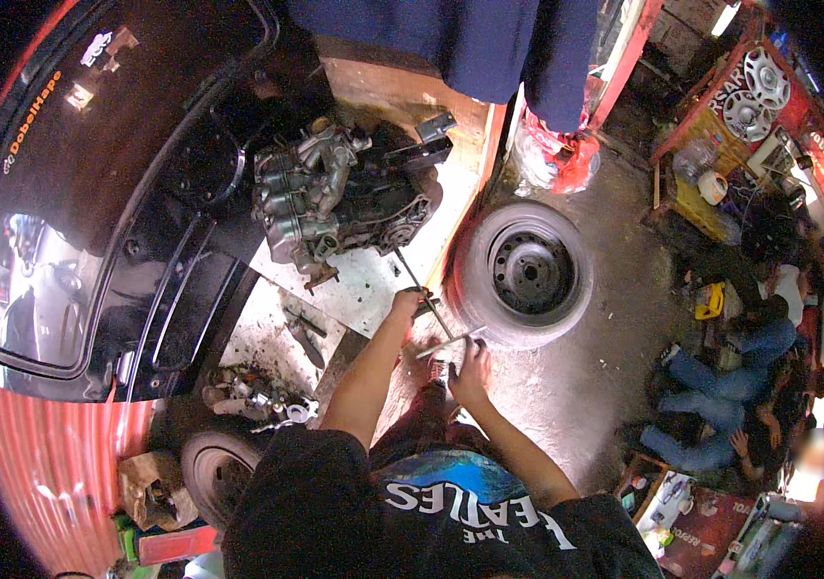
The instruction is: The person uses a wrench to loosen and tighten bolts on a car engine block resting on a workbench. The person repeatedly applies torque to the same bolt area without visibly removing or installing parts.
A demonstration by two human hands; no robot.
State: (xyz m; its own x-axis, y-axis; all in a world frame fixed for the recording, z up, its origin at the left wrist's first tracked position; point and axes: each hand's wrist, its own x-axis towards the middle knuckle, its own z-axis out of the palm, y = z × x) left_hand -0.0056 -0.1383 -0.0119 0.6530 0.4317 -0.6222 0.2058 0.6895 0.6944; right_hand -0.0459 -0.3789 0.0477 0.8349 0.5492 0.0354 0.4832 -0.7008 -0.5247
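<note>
A greasy car engine rests on a low, pale surface ahead of me. A long T-handle wrench slants from its lower right side back toward me. The shaft's far end reaches the engine's edge; whether it sits on a bolt I cannot tell. My left hand is closed around the shaft, partway along it. My right hand grips the wrench by its crossbar, near the bar's right end, with the fingers partly hidden.
A tyre on a black steel wheel lies flat right of the wrench. On the left stands a black car tailgate. Loose metal parts and another tyre lie near-left. People in jeans are at the right beside a cluttered bench.
</note>
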